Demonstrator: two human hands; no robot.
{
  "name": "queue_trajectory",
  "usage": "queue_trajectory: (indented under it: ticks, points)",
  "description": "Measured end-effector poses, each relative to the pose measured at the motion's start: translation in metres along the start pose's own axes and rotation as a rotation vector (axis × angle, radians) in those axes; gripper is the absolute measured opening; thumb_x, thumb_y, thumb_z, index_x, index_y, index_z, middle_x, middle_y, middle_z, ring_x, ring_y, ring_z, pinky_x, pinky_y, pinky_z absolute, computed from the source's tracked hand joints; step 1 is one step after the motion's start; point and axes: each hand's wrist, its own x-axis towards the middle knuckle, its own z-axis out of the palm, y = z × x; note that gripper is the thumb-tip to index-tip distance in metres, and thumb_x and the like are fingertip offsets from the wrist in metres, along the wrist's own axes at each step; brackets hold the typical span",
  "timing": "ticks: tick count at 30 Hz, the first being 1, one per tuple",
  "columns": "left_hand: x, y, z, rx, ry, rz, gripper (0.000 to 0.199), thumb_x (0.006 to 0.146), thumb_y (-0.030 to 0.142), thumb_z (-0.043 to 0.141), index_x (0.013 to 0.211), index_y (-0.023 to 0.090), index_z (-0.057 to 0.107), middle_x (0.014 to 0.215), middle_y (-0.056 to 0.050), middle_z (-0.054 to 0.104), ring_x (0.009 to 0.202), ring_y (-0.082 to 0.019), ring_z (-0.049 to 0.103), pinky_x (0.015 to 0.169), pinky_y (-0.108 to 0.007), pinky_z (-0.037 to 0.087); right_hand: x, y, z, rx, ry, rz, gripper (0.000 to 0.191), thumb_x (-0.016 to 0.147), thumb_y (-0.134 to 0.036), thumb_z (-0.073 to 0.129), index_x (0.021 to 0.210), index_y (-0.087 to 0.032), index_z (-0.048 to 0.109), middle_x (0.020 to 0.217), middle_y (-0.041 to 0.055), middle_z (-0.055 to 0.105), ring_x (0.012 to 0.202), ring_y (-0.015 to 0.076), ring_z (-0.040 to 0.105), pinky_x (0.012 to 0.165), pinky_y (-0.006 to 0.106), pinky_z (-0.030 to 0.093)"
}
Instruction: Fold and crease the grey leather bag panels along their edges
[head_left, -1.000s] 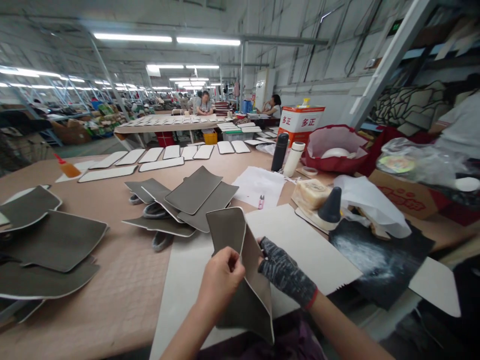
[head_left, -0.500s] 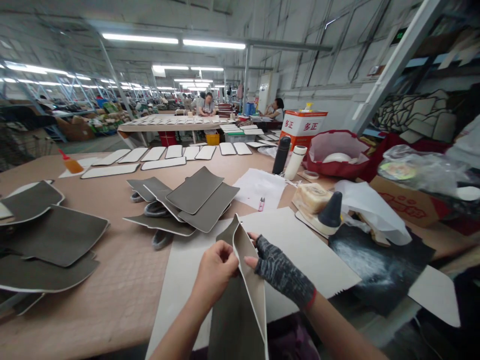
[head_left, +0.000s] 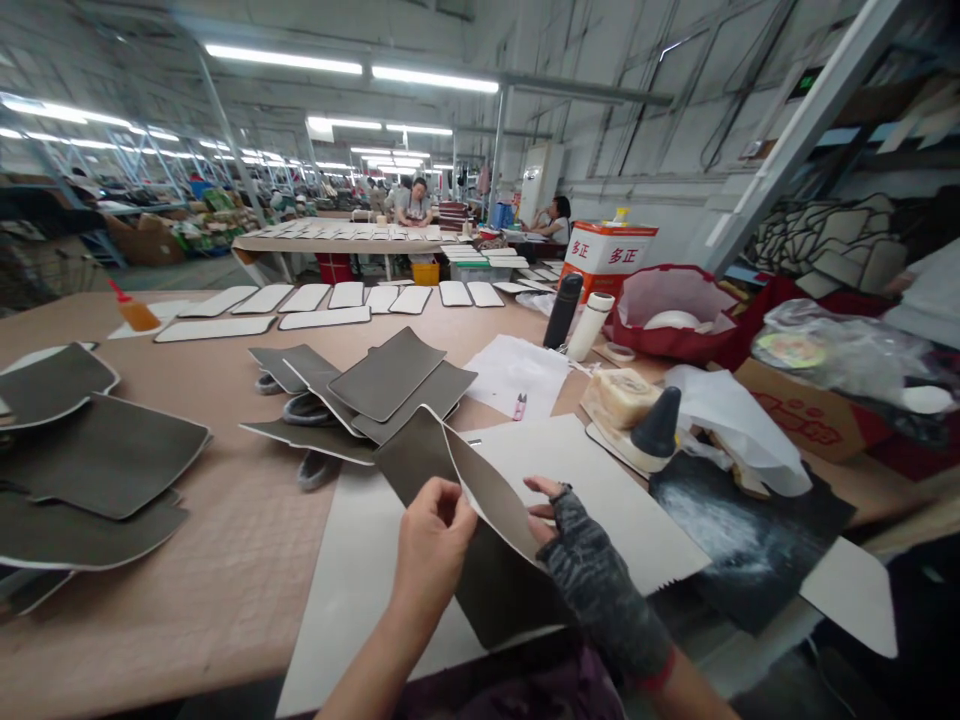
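My bare left hand (head_left: 435, 540) pinches the pale edge of a dark grey panel (head_left: 502, 585) near its middle. That panel is bent, with one flap (head_left: 491, 480) raised between my hands. On the flap's right side is my right hand (head_left: 574, 535) in a grey fingerless glove, its fingers spread and close to the edge; whether they touch it is unclear. Beneath lies a large pale board (head_left: 577, 460). Similar dark panels (head_left: 386, 375) are piled beyond my left hand, with grey rolls partly under them.
More dark panels (head_left: 112, 455) lie at the left. Pink snips (head_left: 520, 406) rest on white paper (head_left: 517, 370). At the right stand two bottles (head_left: 564, 310), a dark cone (head_left: 658, 422) and a red bag (head_left: 660, 335). Pale panels line the far edge; two people sit beyond.
The held panel has turned, its far end swinging left and its near end right. My right hand has shifted right and down, its fingers spreading wider. My left hand still pinches the edge.
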Motion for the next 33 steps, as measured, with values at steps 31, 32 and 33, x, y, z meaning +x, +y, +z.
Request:
queue_trajectory:
  ticks: [31, 32, 33]
  points:
    - [0.025, 0.021, -0.076, 0.577, -0.582, 0.294, 0.023, 0.084, 0.029, 0.051, 0.095, 0.02, 0.068, 0.087, -0.002, 0.071, 0.078, -0.015, 0.063, 0.071, -0.02, 0.045, 0.038, -0.044, -0.052, -1.095, 0.163, -0.852, 0.018, 0.082, -0.015, 0.044, 0.077, -0.013, 0.061, 0.07, 0.0081, 0.061, 0.069, 0.0224, 0.056, 0.073, 0.038, 0.04]
    - [0.024, 0.024, -0.074, 0.601, -0.6, 0.279, 0.024, 0.084, 0.029, 0.049, 0.096, 0.021, 0.068, 0.087, -0.001, 0.071, 0.077, -0.015, 0.063, 0.07, -0.02, 0.045, 0.037, -0.046, -0.05, -1.113, 0.151, -0.85, 0.018, 0.083, -0.015, 0.043, 0.077, -0.013, 0.061, 0.069, 0.0081, 0.06, 0.069, 0.0219, 0.056, 0.074, 0.037, 0.04]
    - [0.023, 0.027, -0.07, 0.627, -0.617, 0.273, 0.024, 0.085, 0.029, 0.048, 0.097, 0.022, 0.068, 0.086, -0.001, 0.071, 0.077, -0.015, 0.063, 0.069, -0.02, 0.044, 0.037, -0.047, -0.049, -1.123, 0.129, -0.849, 0.019, 0.083, -0.015, 0.043, 0.077, -0.013, 0.06, 0.07, 0.0083, 0.06, 0.07, 0.0215, 0.055, 0.074, 0.037, 0.039]
